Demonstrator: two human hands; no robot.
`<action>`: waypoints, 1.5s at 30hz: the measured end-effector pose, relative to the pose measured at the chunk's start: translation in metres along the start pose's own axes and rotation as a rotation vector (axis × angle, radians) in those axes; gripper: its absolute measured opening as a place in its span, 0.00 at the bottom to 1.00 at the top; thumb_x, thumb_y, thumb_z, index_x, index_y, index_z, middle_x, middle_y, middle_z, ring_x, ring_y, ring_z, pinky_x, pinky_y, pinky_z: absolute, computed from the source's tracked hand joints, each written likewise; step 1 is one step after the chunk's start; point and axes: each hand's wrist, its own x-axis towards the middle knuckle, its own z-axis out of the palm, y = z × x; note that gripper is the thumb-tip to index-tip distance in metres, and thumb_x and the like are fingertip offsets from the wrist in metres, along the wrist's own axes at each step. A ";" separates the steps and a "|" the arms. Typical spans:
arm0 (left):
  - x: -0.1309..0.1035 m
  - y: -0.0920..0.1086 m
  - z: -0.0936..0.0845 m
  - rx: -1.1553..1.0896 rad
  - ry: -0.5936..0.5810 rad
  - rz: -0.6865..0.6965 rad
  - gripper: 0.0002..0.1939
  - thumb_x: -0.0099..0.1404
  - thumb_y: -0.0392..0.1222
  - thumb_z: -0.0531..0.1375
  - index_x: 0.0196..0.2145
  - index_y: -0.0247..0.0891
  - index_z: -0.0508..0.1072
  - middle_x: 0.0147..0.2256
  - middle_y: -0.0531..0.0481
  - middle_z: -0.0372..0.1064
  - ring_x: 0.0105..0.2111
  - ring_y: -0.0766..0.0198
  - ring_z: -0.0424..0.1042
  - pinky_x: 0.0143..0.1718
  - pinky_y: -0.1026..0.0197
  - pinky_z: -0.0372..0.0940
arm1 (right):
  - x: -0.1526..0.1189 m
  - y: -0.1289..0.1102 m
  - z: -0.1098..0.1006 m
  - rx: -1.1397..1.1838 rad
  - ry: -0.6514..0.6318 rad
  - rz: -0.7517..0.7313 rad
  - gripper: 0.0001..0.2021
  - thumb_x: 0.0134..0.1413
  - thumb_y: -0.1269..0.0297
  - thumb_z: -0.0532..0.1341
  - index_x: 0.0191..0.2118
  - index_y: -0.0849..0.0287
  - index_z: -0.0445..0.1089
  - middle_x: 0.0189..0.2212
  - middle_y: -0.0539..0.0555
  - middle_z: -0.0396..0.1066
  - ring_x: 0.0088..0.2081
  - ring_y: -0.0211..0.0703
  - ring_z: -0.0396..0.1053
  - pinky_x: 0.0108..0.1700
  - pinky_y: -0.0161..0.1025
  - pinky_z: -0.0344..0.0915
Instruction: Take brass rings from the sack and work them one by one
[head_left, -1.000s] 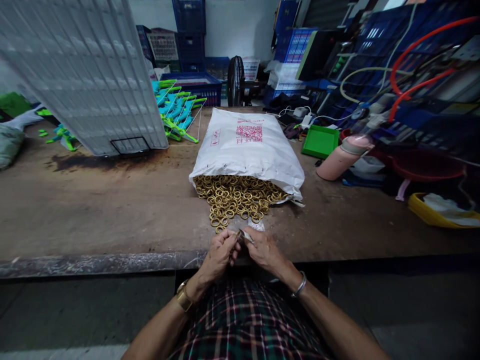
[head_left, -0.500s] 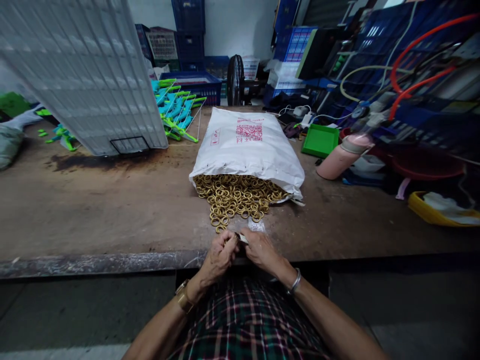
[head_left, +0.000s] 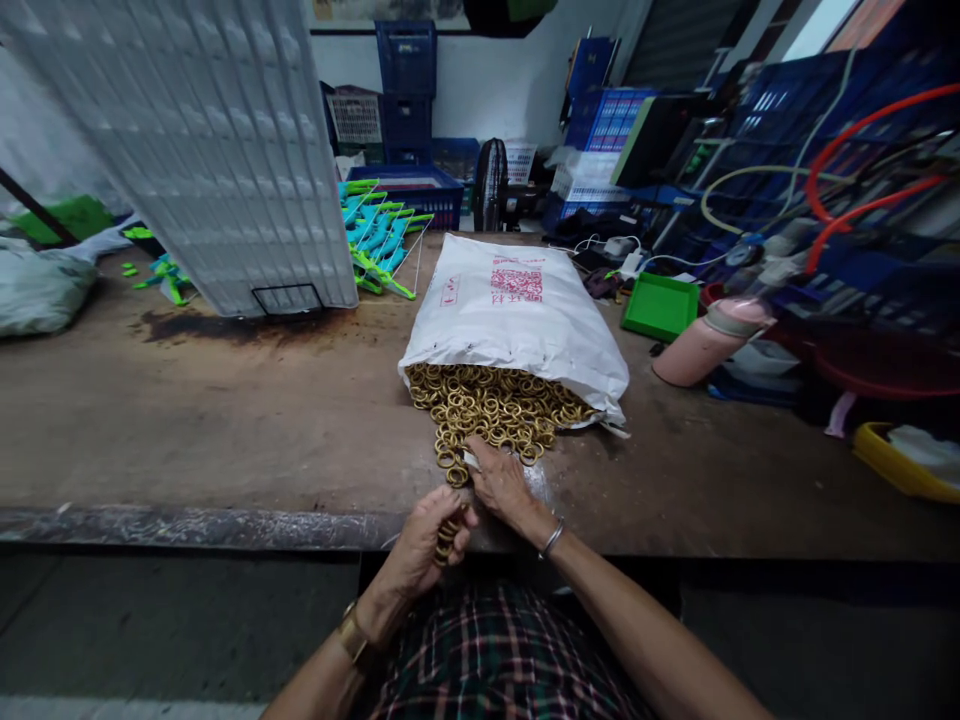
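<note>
Curling round a short stack of held rings (head_left: 448, 540), my left hand (head_left: 429, 535) sits just off the near edge of the ring pile (head_left: 495, 410). Through the head view I make out several of them, brass-coloured and lying one against another, partly covered by the fingers, so I can't count them. My right hand (head_left: 506, 488) reaches to the near side of the pile, its fingertips over the loose rings. A pale strip (head_left: 472, 460) shows at those fingers, but I cannot tell whether they grip it, nor whether they pinch a ring.

The rings in the pile are plain and round with open centres, a dull golden brown with brighter glints along their curves. They look alike in size — heaped thickly at the mouth of the white sack (head_left: 517, 325), then thinning to a few separate ones nearest my hands. The sack lies on its side on the brown table (head_left: 247, 430), red print on its upper face, its open mouth towards me. To the right of it I see a green tray (head_left: 660, 308) and a pink bottle (head_left: 697, 350) — the bottle tilted. Left of the sack are turquoise and green pieces (head_left: 382, 245) and a tall ribbed panel (head_left: 255, 170).
</note>
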 end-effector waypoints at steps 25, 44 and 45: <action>0.018 -0.003 0.014 0.330 0.166 0.032 0.19 0.53 0.56 0.58 0.32 0.36 0.67 0.17 0.59 0.58 0.13 0.75 0.55 0.13 0.71 0.51 | -0.038 0.003 -0.022 0.490 0.052 0.098 0.07 0.56 0.62 0.49 0.32 0.58 0.59 0.24 0.48 0.61 0.26 0.37 0.59 0.29 0.34 0.56; 0.017 -0.002 0.022 0.257 0.086 -0.010 0.15 0.54 0.53 0.58 0.26 0.37 0.62 0.18 0.59 0.58 0.13 0.76 0.54 0.12 0.72 0.50 | -0.034 0.008 -0.022 0.564 0.000 0.254 0.11 0.55 0.60 0.47 0.26 0.58 0.59 0.19 0.47 0.60 0.23 0.36 0.58 0.28 0.33 0.55; 0.017 -0.002 0.022 0.262 0.100 -0.003 0.15 0.54 0.53 0.58 0.26 0.37 0.61 0.17 0.59 0.58 0.13 0.76 0.54 0.12 0.72 0.50 | -0.036 0.009 -0.022 0.503 0.007 0.242 0.11 0.54 0.61 0.47 0.26 0.58 0.59 0.19 0.47 0.59 0.23 0.36 0.57 0.27 0.33 0.54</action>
